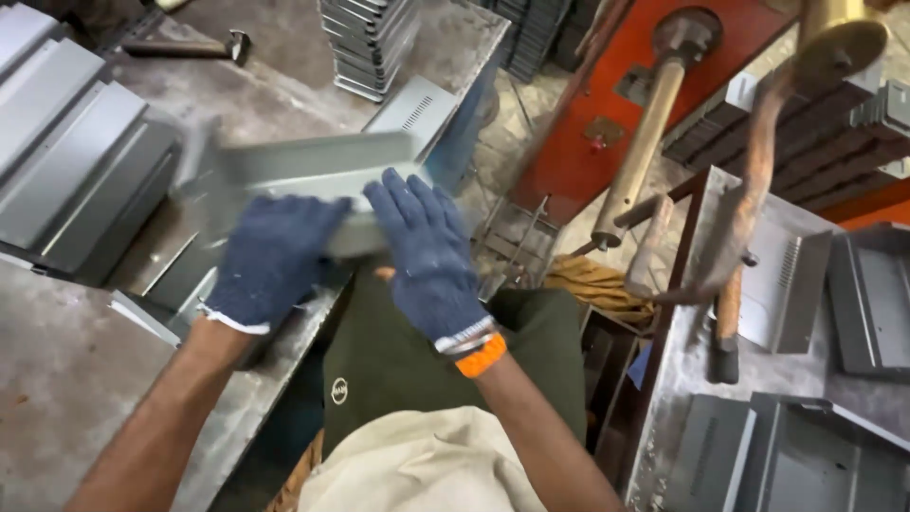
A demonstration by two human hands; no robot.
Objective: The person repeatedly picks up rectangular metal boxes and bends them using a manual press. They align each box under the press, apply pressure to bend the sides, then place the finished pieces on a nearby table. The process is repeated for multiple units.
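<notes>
Both gloved hands — left hand (273,258), right hand (427,248) — fingers clamped on a grey sheet-metal panel (313,171). Stack of grey panels (370,43) beyond fingertips.

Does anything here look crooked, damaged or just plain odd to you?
Nothing looks damaged. The grey sheet-metal part is held tilted over the bench edge by the left hand and the right hand, both gloved, and it is motion-blurred. A hammer lies loose on the worn metal bench, beside stacked panels.
</notes>
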